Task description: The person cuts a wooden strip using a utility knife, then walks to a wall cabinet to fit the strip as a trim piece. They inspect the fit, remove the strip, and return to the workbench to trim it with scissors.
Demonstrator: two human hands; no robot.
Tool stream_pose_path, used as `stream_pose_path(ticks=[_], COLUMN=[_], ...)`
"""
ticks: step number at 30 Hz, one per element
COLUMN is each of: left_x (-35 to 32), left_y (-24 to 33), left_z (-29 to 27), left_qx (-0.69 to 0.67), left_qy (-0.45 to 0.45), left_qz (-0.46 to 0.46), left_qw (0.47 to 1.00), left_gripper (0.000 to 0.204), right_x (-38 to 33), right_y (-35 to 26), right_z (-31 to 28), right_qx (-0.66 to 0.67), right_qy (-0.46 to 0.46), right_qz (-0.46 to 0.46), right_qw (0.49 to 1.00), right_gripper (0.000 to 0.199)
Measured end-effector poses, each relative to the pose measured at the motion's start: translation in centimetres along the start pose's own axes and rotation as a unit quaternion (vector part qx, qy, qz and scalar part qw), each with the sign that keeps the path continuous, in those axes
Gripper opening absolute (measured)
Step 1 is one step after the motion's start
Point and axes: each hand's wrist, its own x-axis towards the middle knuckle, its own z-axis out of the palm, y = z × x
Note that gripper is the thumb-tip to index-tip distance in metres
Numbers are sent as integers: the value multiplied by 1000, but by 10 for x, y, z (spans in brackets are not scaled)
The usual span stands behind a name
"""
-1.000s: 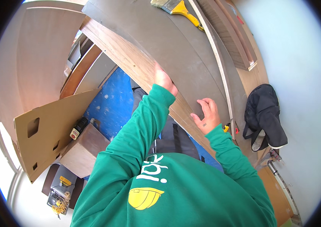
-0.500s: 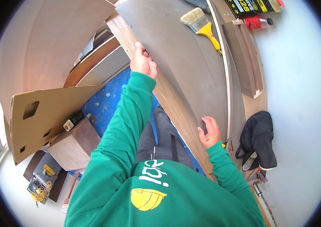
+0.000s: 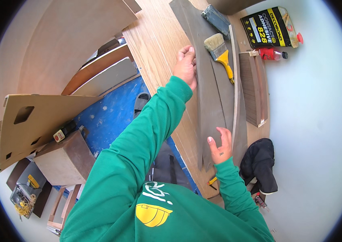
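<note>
**Left hand's grip (image 3: 186,67) closed on the edge of a grey-brown sheet (image 3: 209,109)**

The light wood-grained tabletop (image 3: 151,44) runs lengthwise through the middle of the view. Left of it, a broad brown panel (image 3: 78,48) fills the upper part, and a blue floor covering (image 3: 112,107) shows below. A cardboard panel (image 3: 46,125) with cut-out openings stands near a pale brown box (image 3: 64,157).

The grey-brown sheet lies lengthwise on the tabletop, overlapping other sheeting of the same colour; a dark line marks the overlap. A long curved strip (image 3: 236,80) with a pale edge runs along their right side. Farther right is a brown wooden piece (image 3: 249,86), with a crumpled black cloth item (image 3: 259,165) nearer the person.

A black-and-yellow container (image 3: 269,26) with a red cap is at the upper right. The left hand's fingers curl at the sheet's left edge, gripping it. The right hand's grip (image 3: 222,147) is empty, thumb and fingers spread over the sheeting's near end; whether it touches cannot be told.

A yellow-handled brush (image 3: 222,56) lies on the sheeting, left of the strip. Just below the container is a red-labelled bottle (image 3: 271,54). Smallest is a yellow-and-black tool (image 3: 212,181) near the right sleeve.
</note>
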Motion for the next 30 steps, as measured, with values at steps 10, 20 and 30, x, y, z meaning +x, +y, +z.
stream_pose_path(ticks=[10,20,30], left_x=[22,79,61], left_y=[52,101,112], left_z=[17,-15,-14], left_qx=[414,419,253], left_qy=[185,115,23], left_qz=[354,170,82], left_qw=[818,884,964], left_gripper=[65,33,35], right_x=[27,15,9], right_y=[-18,-10,-2], right_z=[12,32,38], right_qx=[18,33,64], right_qy=[-13,-45,-19], right_qz=[34,73,113], right_qw=[999,996,991], right_gripper=[40,34,33])
